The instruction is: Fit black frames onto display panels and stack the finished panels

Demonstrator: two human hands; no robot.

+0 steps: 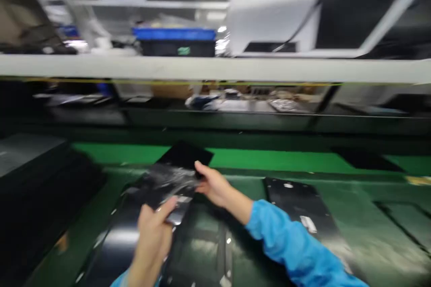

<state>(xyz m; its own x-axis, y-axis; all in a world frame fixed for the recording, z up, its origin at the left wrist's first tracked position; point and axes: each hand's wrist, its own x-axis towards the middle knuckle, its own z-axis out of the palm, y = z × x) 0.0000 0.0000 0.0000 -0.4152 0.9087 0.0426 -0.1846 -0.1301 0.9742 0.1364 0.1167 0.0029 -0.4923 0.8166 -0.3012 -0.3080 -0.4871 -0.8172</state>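
Note:
A dark, thin item in shiny clear film (168, 181) is held up between both hands, above the green work surface. My left hand (153, 233) grips its near edge, thumb on top, beside a small silvery patch. The fingers of my right hand (213, 186) pinch its right side. Below and to the left lies a dark glossy panel (117, 242), partly covered by my left hand and the item. Motion blur hides the item's finer details.
Another dark panel (303, 206) with a white label lies at the right. A large black stack (40, 197) stands at the left. A white shelf edge (215, 68) crosses the view, with a blue-rimmed bin (175, 40) above it. A thin black frame (400, 228) lies far right.

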